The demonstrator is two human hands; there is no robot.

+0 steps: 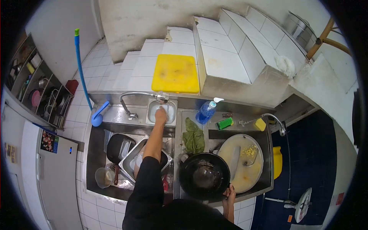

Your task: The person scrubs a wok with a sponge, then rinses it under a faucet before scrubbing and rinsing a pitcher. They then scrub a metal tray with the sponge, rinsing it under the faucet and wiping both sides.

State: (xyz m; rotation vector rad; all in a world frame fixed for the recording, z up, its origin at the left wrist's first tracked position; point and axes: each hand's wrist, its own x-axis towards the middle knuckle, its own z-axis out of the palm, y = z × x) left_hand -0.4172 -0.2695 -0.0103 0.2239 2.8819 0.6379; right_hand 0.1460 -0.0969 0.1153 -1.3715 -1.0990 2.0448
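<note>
My left hand (161,114) reaches down into a small square metal container (149,119) with whitish, sudsy liquid, at the back of the sink. Its fingers look curled in; what they hold is hidden. A curved faucet (132,93) ends just above that hand. At the lower right, my right hand (230,193) is closed on the edge of a black wok (205,174) with some wet residue inside. The wok overlaps the divider between the two basins. Behind it lies a crumpled green cloth (193,138).
The left basin holds a metal tray (124,165), a black pan (119,147) and a plastic jug (102,178). A large round tub (255,178) of cloudy water fills the right basin. Along the ledge stand a blue soap bottle (206,113), a green sponge (224,123) and a yellow sponge (260,124).
</note>
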